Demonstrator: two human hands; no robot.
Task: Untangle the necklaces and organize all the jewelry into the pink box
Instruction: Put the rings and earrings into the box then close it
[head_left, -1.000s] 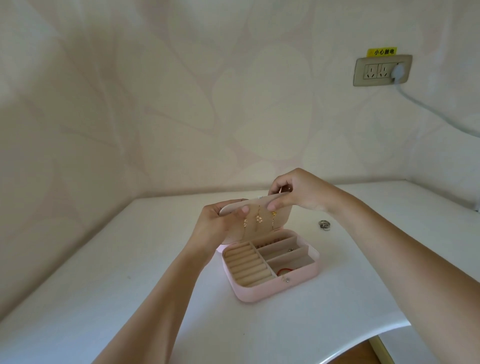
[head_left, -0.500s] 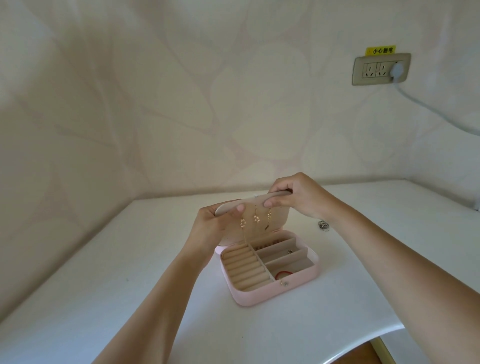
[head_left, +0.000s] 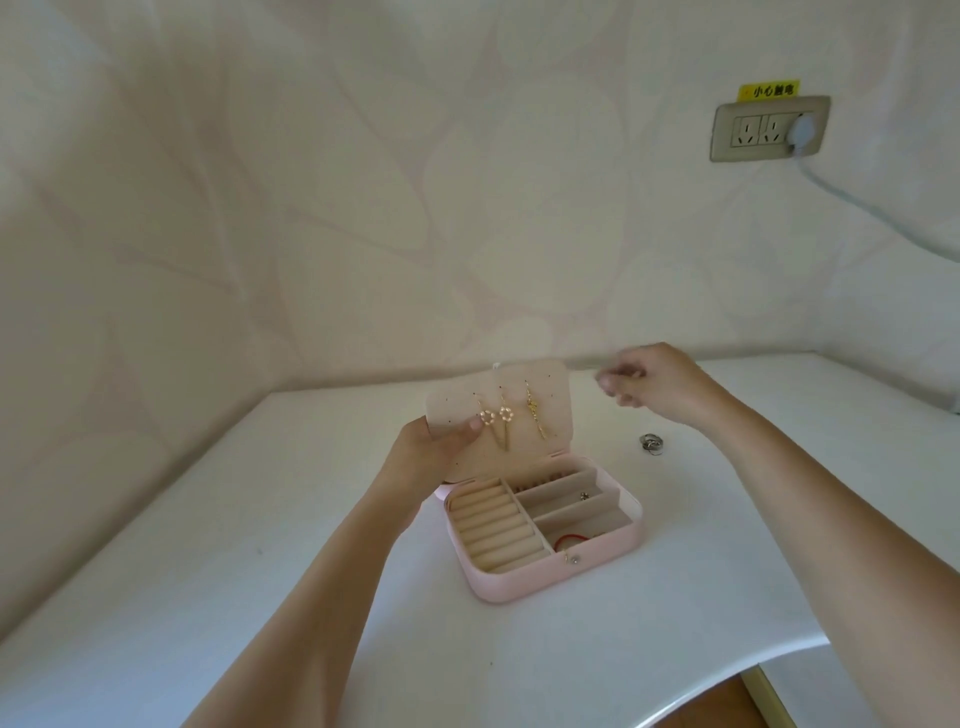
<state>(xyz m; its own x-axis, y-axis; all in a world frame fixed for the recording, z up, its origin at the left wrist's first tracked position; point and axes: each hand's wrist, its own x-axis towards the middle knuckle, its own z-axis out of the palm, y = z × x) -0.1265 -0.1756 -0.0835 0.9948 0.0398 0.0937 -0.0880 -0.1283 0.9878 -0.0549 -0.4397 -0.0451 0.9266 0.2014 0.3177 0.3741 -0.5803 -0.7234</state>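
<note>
- left hand (head_left: 436, 447) grips the lower left corner of a stiff beige panel (head_left: 545, 387) with rows of small holes, thumb on its front face
- beige panel stands roughly upright at the far edge of the open box, tilted a little toward the viewer
- two gold drop pieces with pearl ring pendants (head_left: 496, 415) hang from the panel just right of the left thumb; a plain gold chain piece (head_left: 535, 415) hangs beside them, further toward the right hand
- right hand (head_left: 654, 384) is in the air right of the panel's top corner, not touching it; blurred, fingers curled in, can't tell if they pinch anything
- hands are apart, panel between them
- rounded rectangular pink jewelry box (head_left: 545, 579) sits open on the white table (head_left: 260, 571) just below and right of the left hand
- inside: beige ring rolls (head_left: 488, 525) on the left-hand side, divided compartments toward the right hand
- red cord (head_left: 569, 540) lies in the nearest compartment; small silver item (head_left: 584, 496) in one further back, too small to identify
- silver rings (head_left: 652, 444) lie on the table below the right hand, outside the box
- wall socket (head_left: 769, 129) with a yellow label (head_left: 769, 91) and a white plug (head_left: 802, 127), high above the right hand
</note>
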